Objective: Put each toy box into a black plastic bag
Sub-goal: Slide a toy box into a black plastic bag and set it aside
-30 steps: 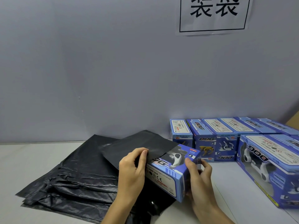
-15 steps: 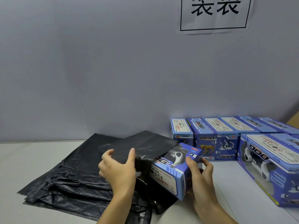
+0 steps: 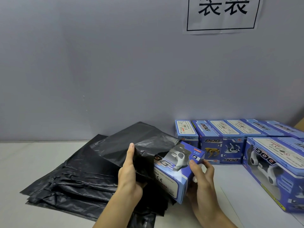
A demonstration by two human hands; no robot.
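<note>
Left hand (image 3: 130, 176): grips the mouth edge of the bag (image 3: 139, 145); thumb lies up along the near side of the plastic, the other fingers are hidden behind it.
Right hand (image 3: 202, 180): holds the near end of the box (image 3: 177, 171); thumb rests on the top corner, fingers curl round the end face and under it.
Box: blue, tilted, its far end inside the bag mouth just right of the left thumb; the near half sticks out toward the right fingers. A white toy dog shows through its window.
Bag: black, lifted off the pile, its closed end pointing away from the left fingers toward the wall (image 3: 115, 71).
Pile (image 3: 69, 183): flat black bags on the table (image 3: 29, 155), left of and beneath the left hand.
Row (image 3: 230, 139): blue boxes standing side by side beyond the right fingers, against the wall.
Big box (image 3: 276, 170): lies right of the right hand, near but apart from it.
Sign (image 3: 222, 14): white sheet with black characters on the wall, high above the right hand.
</note>
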